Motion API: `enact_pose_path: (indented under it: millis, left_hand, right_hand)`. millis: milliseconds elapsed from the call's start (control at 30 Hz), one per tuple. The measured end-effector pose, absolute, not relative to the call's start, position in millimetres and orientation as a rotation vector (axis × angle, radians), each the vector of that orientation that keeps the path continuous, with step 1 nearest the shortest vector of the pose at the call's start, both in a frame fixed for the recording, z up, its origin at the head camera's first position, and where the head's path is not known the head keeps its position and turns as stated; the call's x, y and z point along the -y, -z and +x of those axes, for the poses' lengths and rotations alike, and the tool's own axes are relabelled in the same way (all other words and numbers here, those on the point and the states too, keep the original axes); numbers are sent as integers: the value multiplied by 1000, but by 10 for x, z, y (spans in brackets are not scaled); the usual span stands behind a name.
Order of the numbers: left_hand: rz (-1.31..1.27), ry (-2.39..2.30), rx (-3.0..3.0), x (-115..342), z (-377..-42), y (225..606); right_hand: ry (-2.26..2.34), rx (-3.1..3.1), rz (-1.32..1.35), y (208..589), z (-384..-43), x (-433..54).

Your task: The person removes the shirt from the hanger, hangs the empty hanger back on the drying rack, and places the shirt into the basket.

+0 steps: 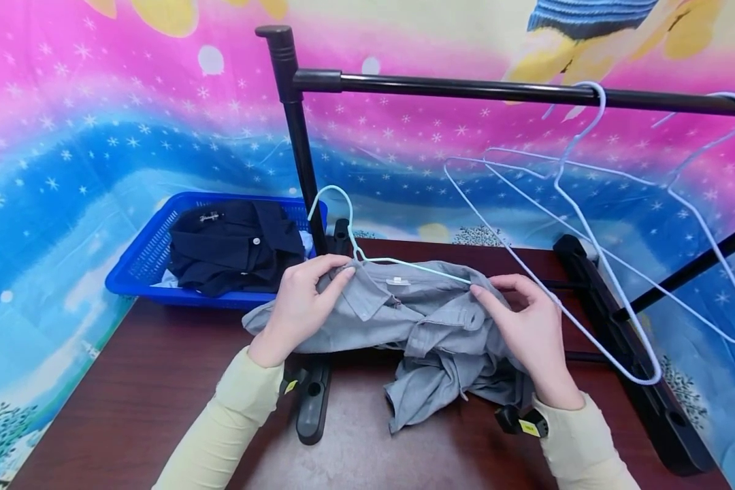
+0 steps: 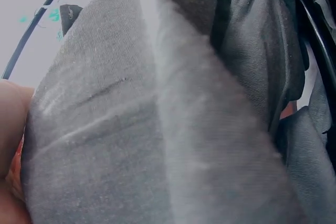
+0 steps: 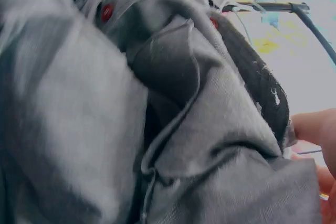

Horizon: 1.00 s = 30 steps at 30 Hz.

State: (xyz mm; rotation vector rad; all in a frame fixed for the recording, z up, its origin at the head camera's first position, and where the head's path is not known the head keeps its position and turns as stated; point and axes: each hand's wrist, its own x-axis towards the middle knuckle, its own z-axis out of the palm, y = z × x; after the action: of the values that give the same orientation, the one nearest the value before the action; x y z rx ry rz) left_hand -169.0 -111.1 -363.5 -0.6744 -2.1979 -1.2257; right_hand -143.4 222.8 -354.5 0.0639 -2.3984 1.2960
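A grey collared shirt (image 1: 355, 333) hangs between my two hands above the table, its lower part bunched and drooping. My left hand (image 1: 303, 299) pinches the collar on one side with thumb and fingers. On the other side of the neck opening, my right hand (image 1: 529, 327) pinches the collar edge by the end of the visible hanger arm. A pale mint hanger (image 1: 419, 265) lies along the neck opening, its hook upright near my left fingers; cloth hides the rest of it. Grey fabric (image 2: 105, 129) fills most of the left wrist view, and folds with red buttons (image 3: 107, 12) show in the right.
Behind my left hand, a blue basket (image 1: 137, 272) holds a dark navy garment (image 1: 233, 245). A black rack (image 1: 465, 87) stands across the dark red table (image 1: 177, 381). Two lavender hangers (image 1: 578, 197) hang from its bar, one close to my right hand.
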Motion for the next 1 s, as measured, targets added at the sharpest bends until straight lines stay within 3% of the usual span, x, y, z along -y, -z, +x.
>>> enact_pose_path:
  millis: [267,567,1000]
  left_hand:
    - [-709,1168,2150,1124,-1689,3624]
    - [-721,1186,2160,1123,-1682,3628]
    - [-682,1230,2162,1109,-1715,3669]
  right_hand:
    - [-1004,2484,109,3591,-1497,-2310]
    - [-1098,2504,77,3627,-1539,-2369]
    - [-2256,2085,122,3721,-1635,-2421]
